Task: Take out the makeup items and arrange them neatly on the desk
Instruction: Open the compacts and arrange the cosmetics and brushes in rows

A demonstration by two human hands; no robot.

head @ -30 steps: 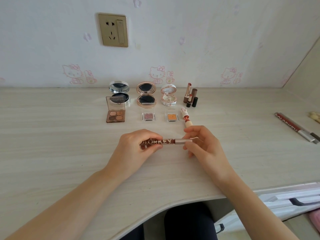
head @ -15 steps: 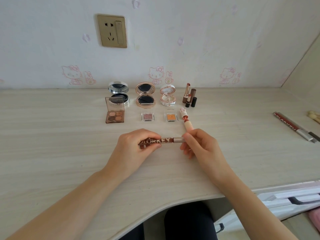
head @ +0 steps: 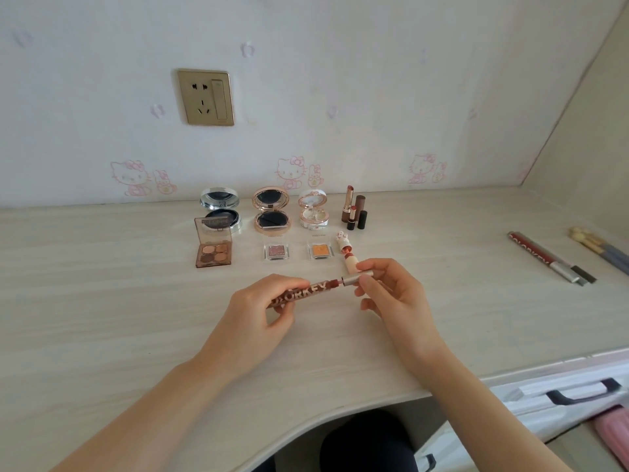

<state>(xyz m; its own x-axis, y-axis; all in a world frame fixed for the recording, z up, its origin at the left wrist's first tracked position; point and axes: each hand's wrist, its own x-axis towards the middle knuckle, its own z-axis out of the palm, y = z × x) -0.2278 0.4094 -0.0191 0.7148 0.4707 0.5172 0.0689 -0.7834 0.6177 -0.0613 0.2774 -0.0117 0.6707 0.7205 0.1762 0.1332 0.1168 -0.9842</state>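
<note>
Risk sits at twelve o'clock: left hand (head: 252,315) grips the lip gloss tube (head: 301,292) above the desk (head: 136,318), right hand (head: 391,294) pinches its silver cap (head: 354,279); a jerk as the cap frees could knock the bunny lipstick (head: 348,255).

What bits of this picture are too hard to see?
All in the head view:
- Lip pen: first letters hidden by the left hand.
- Silver cap: far end covered by the right hand.
- Brushes: cut off by the right edge.
- Pink thing: cut off at the corner.
</note>
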